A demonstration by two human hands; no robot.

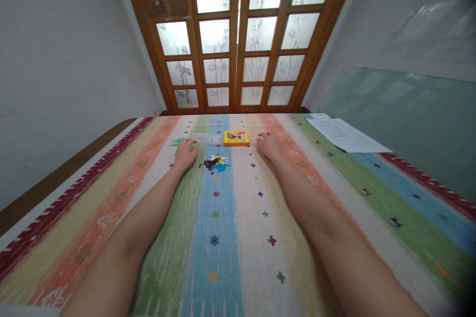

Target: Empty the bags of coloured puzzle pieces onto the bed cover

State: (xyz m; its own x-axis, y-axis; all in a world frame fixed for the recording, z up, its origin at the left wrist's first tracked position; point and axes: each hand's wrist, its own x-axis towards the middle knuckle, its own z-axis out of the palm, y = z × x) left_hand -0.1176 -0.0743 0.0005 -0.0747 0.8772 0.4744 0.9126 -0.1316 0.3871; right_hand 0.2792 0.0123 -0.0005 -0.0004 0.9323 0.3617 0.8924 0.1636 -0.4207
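My left hand (186, 153) rests at the left end of a clear plastic container (208, 139), its fingers loosely spread and nothing visibly gripped. Small green pieces (176, 142) lie just beyond that hand, partly covered by it. On the right, my right hand (270, 145) has its fingers curled in around a clear plastic piece (256, 140), whose shape is hard to make out. Between the hands lies a flat yellow box (237, 138) with a picture on top. Nearer to me is a pile of small brown, blue, yellow and white building bricks (216, 162).
A striped tablecloth (253, 247) covers the table. White printed sheets (344, 134) lie at the far right, beside a pale green glass panel (405, 109) at the wall. Wooden doors with frosted panes (238, 34) stand behind the table's far edge.
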